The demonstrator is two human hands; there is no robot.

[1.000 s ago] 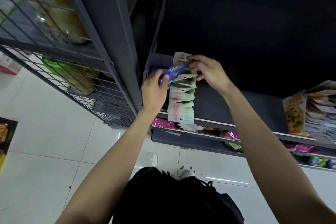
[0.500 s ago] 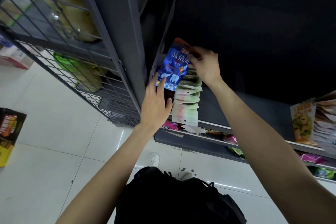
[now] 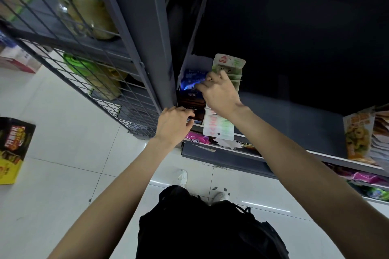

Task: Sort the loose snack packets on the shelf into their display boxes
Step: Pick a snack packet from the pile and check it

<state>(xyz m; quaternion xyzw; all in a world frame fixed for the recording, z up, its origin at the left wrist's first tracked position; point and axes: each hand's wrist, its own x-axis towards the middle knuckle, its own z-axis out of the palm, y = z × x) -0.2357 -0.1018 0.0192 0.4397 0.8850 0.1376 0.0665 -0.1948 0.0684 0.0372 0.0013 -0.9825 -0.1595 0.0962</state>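
**Blue packet going into the far-left box**

The blue snack packet (image 3: 190, 82), glossy with pale print, is sitting in the display box (image 3: 190, 99) at the shelf's (image 3: 294, 124) far left, beside the green packets (image 3: 219, 124). I am pinching its right edge with my right hand (image 3: 219, 94), wrist bent down. My left hand (image 3: 174, 124) is curling its fingers over the box's near rim.

A wide stretch of dark shelf (image 3: 294, 120) lies open between the row of green packets (image 3: 223, 124) and the yellow snack bags (image 3: 357, 134) at right. At left, the grey upright post (image 3: 147, 48) walls in the blue packets' box (image 3: 190, 82), leaving a narrow slot.
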